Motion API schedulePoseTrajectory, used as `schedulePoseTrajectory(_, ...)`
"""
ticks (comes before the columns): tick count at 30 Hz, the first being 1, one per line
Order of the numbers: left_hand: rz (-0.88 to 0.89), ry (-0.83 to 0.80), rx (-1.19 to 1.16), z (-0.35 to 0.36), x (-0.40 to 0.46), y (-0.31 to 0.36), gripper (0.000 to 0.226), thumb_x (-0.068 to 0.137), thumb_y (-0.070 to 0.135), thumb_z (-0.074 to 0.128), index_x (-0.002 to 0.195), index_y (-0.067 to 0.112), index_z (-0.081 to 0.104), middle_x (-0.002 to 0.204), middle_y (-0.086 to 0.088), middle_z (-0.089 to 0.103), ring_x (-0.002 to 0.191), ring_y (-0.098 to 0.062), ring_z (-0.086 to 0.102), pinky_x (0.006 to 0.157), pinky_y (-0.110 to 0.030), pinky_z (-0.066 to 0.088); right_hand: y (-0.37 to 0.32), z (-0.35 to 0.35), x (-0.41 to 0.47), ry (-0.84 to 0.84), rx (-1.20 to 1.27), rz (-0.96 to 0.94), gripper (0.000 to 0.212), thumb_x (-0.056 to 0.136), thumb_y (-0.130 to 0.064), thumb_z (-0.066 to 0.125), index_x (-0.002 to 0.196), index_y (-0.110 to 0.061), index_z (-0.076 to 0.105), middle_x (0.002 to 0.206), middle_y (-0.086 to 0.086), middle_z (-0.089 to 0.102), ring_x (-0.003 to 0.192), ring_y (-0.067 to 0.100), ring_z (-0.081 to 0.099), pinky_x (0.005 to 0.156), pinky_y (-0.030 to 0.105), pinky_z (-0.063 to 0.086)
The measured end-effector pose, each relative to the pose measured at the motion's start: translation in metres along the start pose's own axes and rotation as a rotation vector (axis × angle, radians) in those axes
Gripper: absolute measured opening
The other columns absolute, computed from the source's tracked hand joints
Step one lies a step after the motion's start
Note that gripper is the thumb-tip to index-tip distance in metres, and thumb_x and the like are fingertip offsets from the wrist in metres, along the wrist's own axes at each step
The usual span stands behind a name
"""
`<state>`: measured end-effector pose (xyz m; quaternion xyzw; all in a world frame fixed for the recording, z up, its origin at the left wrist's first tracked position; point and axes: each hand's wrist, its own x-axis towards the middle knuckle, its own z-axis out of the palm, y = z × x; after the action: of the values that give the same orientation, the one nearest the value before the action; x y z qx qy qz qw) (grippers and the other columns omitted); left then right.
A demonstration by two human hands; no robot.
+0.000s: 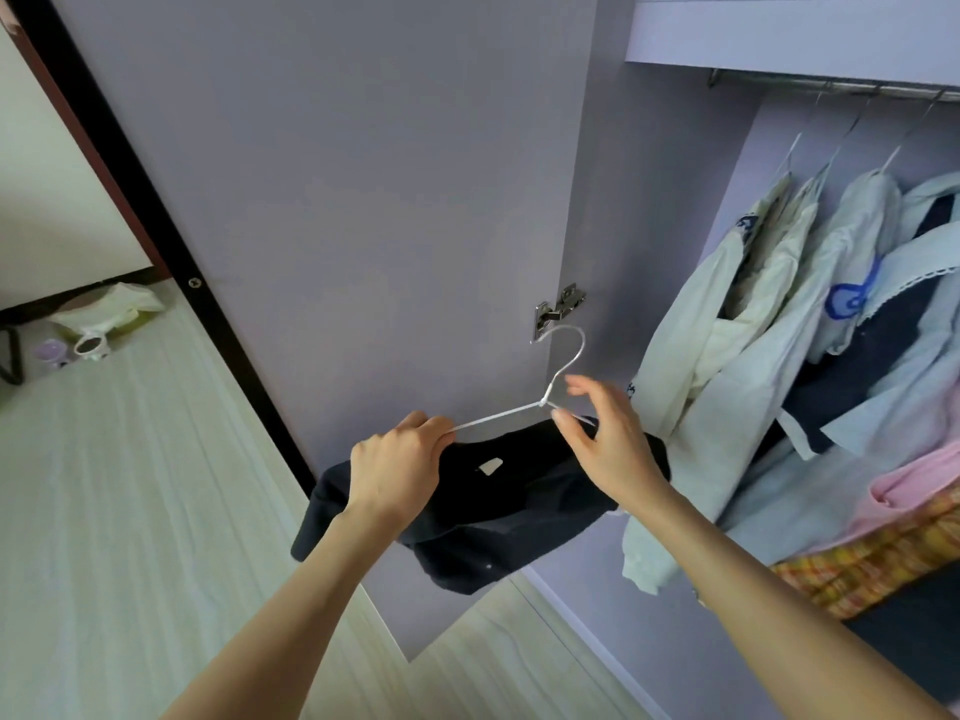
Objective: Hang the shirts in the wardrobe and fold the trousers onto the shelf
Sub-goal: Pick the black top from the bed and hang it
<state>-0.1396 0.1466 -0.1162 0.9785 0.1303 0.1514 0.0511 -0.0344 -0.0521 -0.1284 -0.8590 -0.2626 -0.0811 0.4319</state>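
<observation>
A dark navy shirt [498, 517] hangs on a white wire hanger [563, 363] in front of the open wardrobe door. My left hand [397, 467] grips the shirt's shoulder together with the hanger's left arm. My right hand [605, 441] holds the hanger's right arm near the neck, thumb and fingers curled around the wire and the shirt's edge. The hook points up, free of the rail [831, 88]. Inside the wardrobe at right, several pale shirts [769, 314] hang from the rail.
The lilac wardrobe door [363, 200] stands open just behind the hanger, its metal hinge [558, 309] close to the hook. Pink and yellow plaid garments [883, 537] lie low in the wardrobe. A bag and cups [98, 324] sit on the wooden floor at far left.
</observation>
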Motion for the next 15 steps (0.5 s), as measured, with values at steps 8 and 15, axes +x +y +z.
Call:
schedulePoseTrajectory(8, -0.022, 0.152, -0.059, -0.020, -0.027, -0.007, 0.008, 0.086, 0.018, 0.067, 0.078, 0.017, 0.069, 0.063, -0.002, 0.057, 0.037, -0.033, 0.049, 0.042, -0.021, 0.027, 0.025, 0.035, -0.006, -0.128, -0.184, 0.383, 0.050, 0.088, -0.040, 0.056, 0.126, -0.010, 0.045, 0.123, 0.010, 0.051, 0.113, 0.030, 0.049, 0.083, 0.037, 0.044)
schedulePoseTrajectory(15, -0.065, -0.050, 0.216, -0.029, -0.049, -0.015, 0.032, 0.040, 0.004, 0.087, 0.048, 0.019, 0.060, 0.043, 0.001, 0.045, 0.033, -0.019, 0.014, 0.044, -0.012, 0.000, 0.021, 0.031, 0.020, -0.209, -0.410, 0.288, 0.035, 0.087, -0.014, 0.043, 0.113, -0.021, 0.064, 0.115, 0.010, 0.062, 0.099, 0.033, 0.057, 0.077, 0.032, 0.044)
